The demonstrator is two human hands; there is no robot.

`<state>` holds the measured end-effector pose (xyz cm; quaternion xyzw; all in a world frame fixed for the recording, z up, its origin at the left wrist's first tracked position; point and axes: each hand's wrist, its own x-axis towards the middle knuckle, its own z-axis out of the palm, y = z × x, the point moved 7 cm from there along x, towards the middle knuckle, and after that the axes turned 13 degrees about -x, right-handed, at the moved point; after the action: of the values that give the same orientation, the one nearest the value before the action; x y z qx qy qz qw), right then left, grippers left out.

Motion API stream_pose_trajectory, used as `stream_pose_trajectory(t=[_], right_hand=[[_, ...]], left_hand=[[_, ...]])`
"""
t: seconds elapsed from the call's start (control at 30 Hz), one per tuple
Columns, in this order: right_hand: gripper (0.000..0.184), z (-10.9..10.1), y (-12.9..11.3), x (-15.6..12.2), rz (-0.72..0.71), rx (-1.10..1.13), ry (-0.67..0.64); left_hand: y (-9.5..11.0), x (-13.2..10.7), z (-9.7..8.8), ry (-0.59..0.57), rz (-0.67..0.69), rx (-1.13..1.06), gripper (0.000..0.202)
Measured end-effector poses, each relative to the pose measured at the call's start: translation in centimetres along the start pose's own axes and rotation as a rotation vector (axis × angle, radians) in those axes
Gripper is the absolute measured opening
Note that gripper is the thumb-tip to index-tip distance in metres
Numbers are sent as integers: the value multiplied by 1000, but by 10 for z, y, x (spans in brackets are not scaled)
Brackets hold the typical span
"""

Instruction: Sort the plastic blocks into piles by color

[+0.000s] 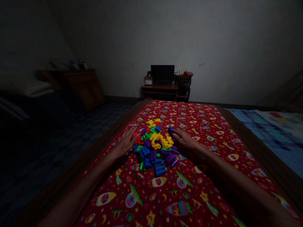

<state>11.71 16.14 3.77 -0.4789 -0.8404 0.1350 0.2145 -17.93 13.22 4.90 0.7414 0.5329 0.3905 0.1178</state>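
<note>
A heap of plastic building blocks (pixel 155 137) lies on the red cloth, mixing yellow, blue, purple, green and red pieces shaped like joined tubes. At its left edge rests my left hand (pixel 126 142), fingers spread and the fingertips by several red blocks (pixel 139 141). On the far right side of the heap, my right hand (pixel 183 138) has its fingertips closed on a small blue block (pixel 170 129). Several purple blocks (pixel 170 158) lie below that hand, and blue blocks (pixel 160 169) form the near edge of the heap.
The red cloth (pixel 182 201), printed with rockets and stars, covers the raised surface with brown edges. Beyond it stands a desk (pixel 159 87) with a monitor (pixel 163 74). A wooden cabinet (pixel 82 85) is at the left; blue checked fabric (pixel 258 132) lies right.
</note>
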Motion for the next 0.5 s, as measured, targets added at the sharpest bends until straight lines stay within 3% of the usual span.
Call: stream_pose_trajectory(t=[0.13, 0.2, 0.27, 0.37, 0.5], right_hand=[[56, 27, -54, -22, -134, 15, -61], [57, 31, -81, -31, -207, 57, -75], [57, 27, -99, -33, -281, 108, -67], [53, 11, -101, -12, -312, 175, 29], [44, -7, -78, 59, -189, 130, 162]], left_hand=[[-6, -45, 23, -216, -108, 43, 97], [2, -52, 38, -302, -120, 69, 109], [12, -46, 47, -323, -100, 66, 106], [21, -24, 52, -281, -64, 6, 88], [25, 7, 46, -140, 32, -84, 71]])
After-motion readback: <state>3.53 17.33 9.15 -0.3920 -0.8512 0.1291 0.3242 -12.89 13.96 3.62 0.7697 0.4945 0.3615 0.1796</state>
